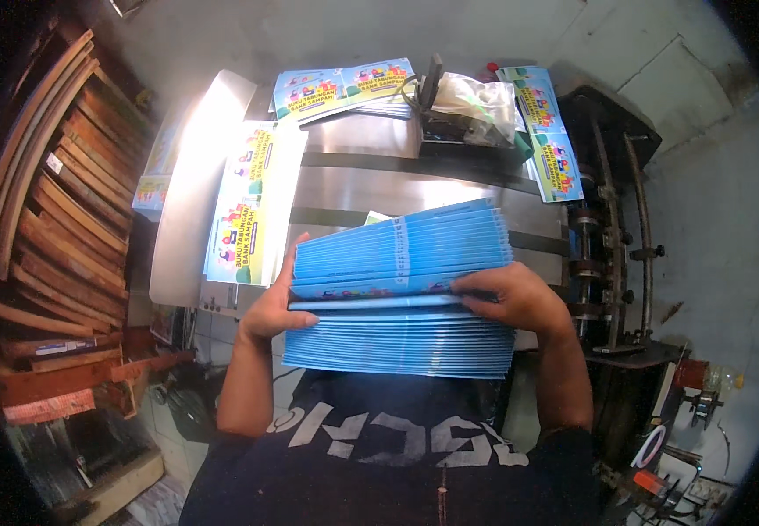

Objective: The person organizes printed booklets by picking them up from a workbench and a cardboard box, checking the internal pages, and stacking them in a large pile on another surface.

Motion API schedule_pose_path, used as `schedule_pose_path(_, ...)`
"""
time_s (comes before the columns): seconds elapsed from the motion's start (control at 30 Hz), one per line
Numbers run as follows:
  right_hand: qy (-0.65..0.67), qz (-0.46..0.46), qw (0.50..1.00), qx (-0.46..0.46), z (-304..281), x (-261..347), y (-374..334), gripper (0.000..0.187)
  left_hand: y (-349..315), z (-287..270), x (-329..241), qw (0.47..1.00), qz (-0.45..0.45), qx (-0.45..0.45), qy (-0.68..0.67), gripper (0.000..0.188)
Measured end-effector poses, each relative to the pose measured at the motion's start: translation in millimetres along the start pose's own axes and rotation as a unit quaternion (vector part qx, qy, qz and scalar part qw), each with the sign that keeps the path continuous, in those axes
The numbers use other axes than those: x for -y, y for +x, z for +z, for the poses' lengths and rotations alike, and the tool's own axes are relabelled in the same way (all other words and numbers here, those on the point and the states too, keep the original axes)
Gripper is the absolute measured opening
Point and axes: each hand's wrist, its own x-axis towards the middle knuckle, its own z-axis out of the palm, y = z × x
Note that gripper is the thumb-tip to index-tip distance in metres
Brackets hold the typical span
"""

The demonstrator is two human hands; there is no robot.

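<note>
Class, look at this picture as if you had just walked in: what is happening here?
A person holds a thick stack of blue booklets in both bare hands over a metal machine table. The left hand grips the stack's left edge; the right hand has fingers tucked between booklets, parting the stack. More printed covers lie on the table, and wooden strips are piled at the left.

Strong light from upper left burns out the pale curved panel [188, 175] and glares off the steel desk [357, 188]. The stacked brown wooden planks [55, 228] sit dim. Fisheye bending and black vignetting crowd the edges; the middle is sharp.
</note>
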Motion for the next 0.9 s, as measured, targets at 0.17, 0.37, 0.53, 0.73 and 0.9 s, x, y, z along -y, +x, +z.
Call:
schedule_pose_path(0.17, -0.191, -0.037, 0.980, -0.035, 18, 9, 17, 0.023, 4, -2, 0, 1.000, -0.002, 0.012, -0.003, 0.127)
schedule_pose_path(0.37, -0.220, -0.055, 0.973, -0.040, 27, 16, 28, 0.019, -1, -1, 3, 1.000, 0.022, 0.020, 0.010, 0.111)
schedule_pose_path(0.53, -0.206, -0.091, 0.970, -0.092, 35, 8, 27, 0.017, -1, 14, 5, 0.993, -0.014, -0.060, -0.104, 0.060)
schedule_pose_path(0.73, -0.235, -0.099, 0.962, -0.099, 37, 13, 27, 0.015, -1, 15, 6, 0.991, -0.002, -0.060, -0.122, 0.057)
schedule_pose_path(0.9, -0.169, -0.104, 0.966, -0.163, 37, 12, 24, 0.015, -1, 17, 4, 0.992, 0.004, -0.065, -0.111, 0.058)
